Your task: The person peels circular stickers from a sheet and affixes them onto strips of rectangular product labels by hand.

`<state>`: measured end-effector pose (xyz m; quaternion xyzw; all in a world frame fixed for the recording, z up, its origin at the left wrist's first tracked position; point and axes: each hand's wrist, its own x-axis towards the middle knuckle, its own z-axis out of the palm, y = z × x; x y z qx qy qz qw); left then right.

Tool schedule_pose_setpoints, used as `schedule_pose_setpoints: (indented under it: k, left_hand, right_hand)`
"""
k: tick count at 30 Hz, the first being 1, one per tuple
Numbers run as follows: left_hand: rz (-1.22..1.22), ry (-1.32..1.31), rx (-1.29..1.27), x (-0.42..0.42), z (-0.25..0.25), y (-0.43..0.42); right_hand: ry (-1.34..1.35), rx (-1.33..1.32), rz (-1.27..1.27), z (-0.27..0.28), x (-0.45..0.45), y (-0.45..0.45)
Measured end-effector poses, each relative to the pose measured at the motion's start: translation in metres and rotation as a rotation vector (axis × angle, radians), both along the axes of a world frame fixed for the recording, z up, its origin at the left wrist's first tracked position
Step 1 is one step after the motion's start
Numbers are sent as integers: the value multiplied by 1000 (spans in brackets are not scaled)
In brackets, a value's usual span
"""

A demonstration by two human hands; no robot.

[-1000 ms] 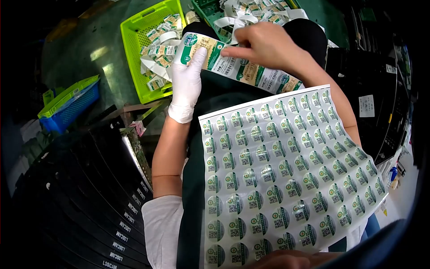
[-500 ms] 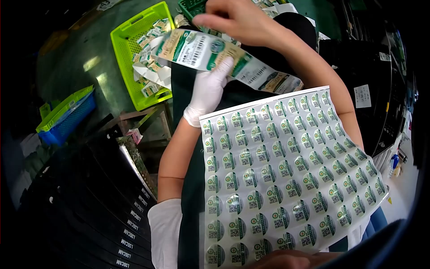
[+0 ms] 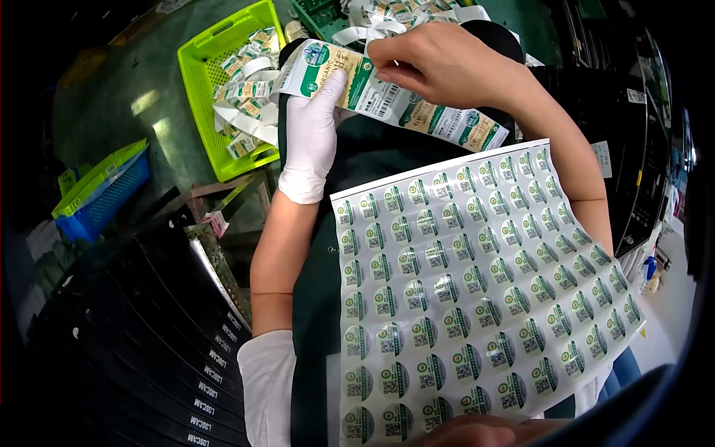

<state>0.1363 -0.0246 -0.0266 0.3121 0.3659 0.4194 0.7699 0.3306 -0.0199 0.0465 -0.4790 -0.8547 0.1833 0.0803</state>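
Note:
My left hand [image 3: 311, 138], in a white glove, grips the left part of a printed label strip [image 3: 363, 78], thumb on top. The strip slants down to the right across my dark-clad lap. Bare and bent, my right hand [image 3: 439, 65] is over the strip's upper edge, thumb and forefinger close together; whether anything is between them is too small to tell. Nearer my body lies a large white sheet [image 3: 477, 246] with rows of round green QR stickers.
A lime-green crate [image 3: 195, 82] at the upper left holds coiled label strips. Behind my hands, a dark green crate [image 3: 313, 21] stands near more strips. Blue and green baskets [image 3: 104, 195] are at far left. Black crates [image 3: 149, 335] stand lower left.
My left hand slid right along the strip, then came back to its left part. My right hand rose up and left, then came back down to the strip's upper edge.

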Motion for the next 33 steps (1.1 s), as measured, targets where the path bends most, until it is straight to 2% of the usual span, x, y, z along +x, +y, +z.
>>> schedule_pose_setpoints:
  k: [7,10,12,14,15,16,18,19,20,22,23,24,26,29,33]
  left_hand:
    - [-1,2,13,-1,3,-3]
    - [37,17,73,-1,3,1]
    - [32,20,38,-5,9,2]
    - [60,-29,57,-8,7,3]
    - [26,-103,45,-12,5,5]
    - [39,-290,16,-11,5,3]
    - [-70,-390,15,-3,-6,-9]
    - [-295,3,160,-2,-5,-11]
    - [-381,90,187,6,-11,-17]
    - [-352,10,38,14,-7,-20]
    - [-296,-34,4,14,-3,-16]
    - [-238,-77,-31,13,1,-12]
    - [-162,-82,-70,7,3,-4]
    - [-78,-112,-129,7,-1,0]
    - [-58,-119,-96,10,2,-1]
  right_hand:
    - [-220,-24,-160,3,-9,3]
    - [-201,138,-207,6,-1,16]
    - [33,-125,-235,28,-5,12]
    - [241,-389,-31,22,0,20]
    - [321,-426,-67,24,-5,20]
    - [361,-415,-118,28,-10,22]
    - [440,-388,-219,37,-18,29]
    - [463,-420,-203,36,-18,33]
    - [455,-319,-206,30,-16,33]
    - [427,-116,-212,22,-14,30]
    - [384,-124,-274,26,-9,26]
    - [295,-259,-330,42,-8,25]
    - [269,-68,-160,37,10,17]
    - [214,-54,6,39,18,12]
    - [19,-186,-41,48,10,6]
